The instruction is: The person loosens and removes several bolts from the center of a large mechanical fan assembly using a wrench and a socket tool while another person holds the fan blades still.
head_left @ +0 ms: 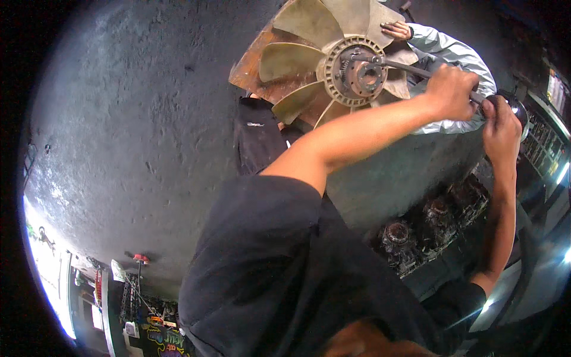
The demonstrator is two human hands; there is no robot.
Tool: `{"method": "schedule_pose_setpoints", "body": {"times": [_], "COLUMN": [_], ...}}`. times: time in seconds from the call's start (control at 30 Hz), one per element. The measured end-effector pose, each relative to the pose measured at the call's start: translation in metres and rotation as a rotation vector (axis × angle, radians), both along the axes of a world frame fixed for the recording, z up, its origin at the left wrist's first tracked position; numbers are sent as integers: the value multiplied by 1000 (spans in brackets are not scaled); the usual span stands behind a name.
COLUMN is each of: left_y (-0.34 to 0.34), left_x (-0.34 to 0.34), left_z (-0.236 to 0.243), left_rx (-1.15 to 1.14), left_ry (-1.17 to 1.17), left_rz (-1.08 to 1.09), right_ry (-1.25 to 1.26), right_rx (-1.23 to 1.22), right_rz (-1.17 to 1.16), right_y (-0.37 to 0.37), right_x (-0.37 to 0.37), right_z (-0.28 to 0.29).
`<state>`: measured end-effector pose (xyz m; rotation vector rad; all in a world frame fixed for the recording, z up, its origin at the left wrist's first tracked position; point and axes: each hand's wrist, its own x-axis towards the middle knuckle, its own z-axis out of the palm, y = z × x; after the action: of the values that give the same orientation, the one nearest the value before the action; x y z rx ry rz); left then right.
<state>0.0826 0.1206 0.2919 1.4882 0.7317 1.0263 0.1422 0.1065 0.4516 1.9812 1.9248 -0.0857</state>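
Observation:
A large pale fan with curved blades (294, 62) and a bolted metal hub (366, 76) lies on a rusty board (250, 74). A long dark metal bar (410, 69) reaches from a fitting at the hub out to my hands. My left hand (452, 92) is closed round the bar. My right hand (499, 125) grips the bar's outer end, just beyond the left one. A co-worker's hand (395, 30) in a light grey sleeve (452, 50) rests on an upper blade.
A dark cloth item (256, 134) is below the board, beside my left arm. Greasy engine parts (437, 217) lie at lower right on the grey floor (137, 149). Racks and tools (137, 285) stand at lower left, with shelving (544, 143) along the right.

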Motion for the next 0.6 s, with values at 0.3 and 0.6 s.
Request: {"method": "schedule_pose_setpoints", "body": {"times": [0.3, 0.6], "left_y": [31, -2], "left_x": [-6, -22], "left_z": [-24, -7], "left_rx": [13, 26], "left_ry": [38, 200], "left_rz": [-473, -354], "right_ry": [125, 48], "right_rx": [16, -76], "right_rz": [150, 217], "right_y": [2, -5], "right_x": [-29, -42], "right_z": [-2, -1]}}
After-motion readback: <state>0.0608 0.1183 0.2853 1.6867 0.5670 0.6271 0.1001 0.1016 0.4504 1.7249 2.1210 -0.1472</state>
